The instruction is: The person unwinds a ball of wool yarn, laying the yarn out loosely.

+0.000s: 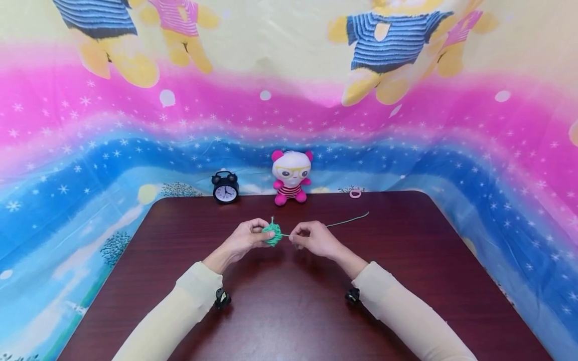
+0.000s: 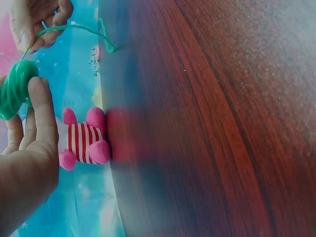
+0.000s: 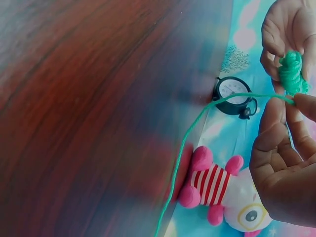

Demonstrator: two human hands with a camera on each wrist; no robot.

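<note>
A small ball of green yarn [image 1: 273,235] is held between the thumb and fingers of my left hand [image 1: 246,237], above the table. Just right of it, my right hand [image 1: 316,237] pinches the yarn strand [image 3: 269,95] between thumb and fingertip. A short piece of strand runs from the ball to that pinch. Past the right hand, the loose tail [image 1: 347,220] trails off to the right and back. In the left wrist view the wound loops of the ball show beside the left fingers [image 2: 43,106]. A short yarn end sticks up from the top of the ball.
At the back of the dark wooden table [image 1: 280,311] sit a black alarm clock [image 1: 226,188] and a pink and white panda plush [image 1: 291,176]. A small pink ring-shaped item [image 1: 355,193] lies at the back right edge. Behind hangs a printed cloth [image 1: 289,115].
</note>
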